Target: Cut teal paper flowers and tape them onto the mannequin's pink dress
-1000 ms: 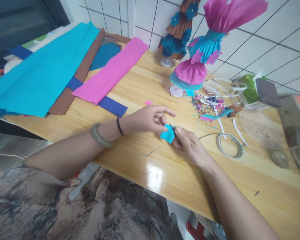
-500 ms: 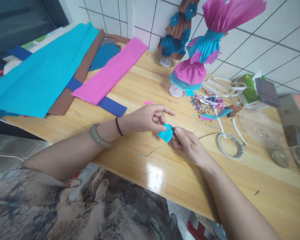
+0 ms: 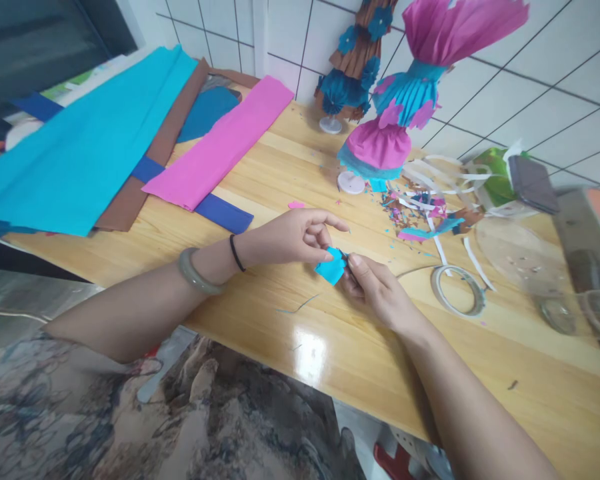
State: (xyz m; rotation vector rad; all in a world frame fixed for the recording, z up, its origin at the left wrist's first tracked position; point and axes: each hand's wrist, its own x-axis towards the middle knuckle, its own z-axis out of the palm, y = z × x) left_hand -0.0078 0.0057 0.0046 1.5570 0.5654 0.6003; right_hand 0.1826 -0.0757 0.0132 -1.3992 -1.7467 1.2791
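Note:
My left hand (image 3: 295, 237) pinches a small turquoise paper piece (image 3: 331, 268) between thumb and fingers, just above the wooden table (image 3: 260, 320). My right hand (image 3: 375, 288) is closed around small dark scissors (image 3: 345, 257) whose tip meets the paper's right edge. A green bangle and a black band sit on my left wrist.
Turquoise (image 3: 80, 147), brown, blue and pink crepe sheets (image 3: 220, 143) lie at the back left. Two crepe-paper dolls (image 3: 395, 113) stand by the tiled wall. Paper scraps (image 3: 420, 210), a tape roll (image 3: 455, 290), a clear lid (image 3: 520, 257) and a phone (image 3: 533, 183) lie to the right.
Both hands and the paper have stayed almost still; the paper piece shifted very slightly to the left and down.

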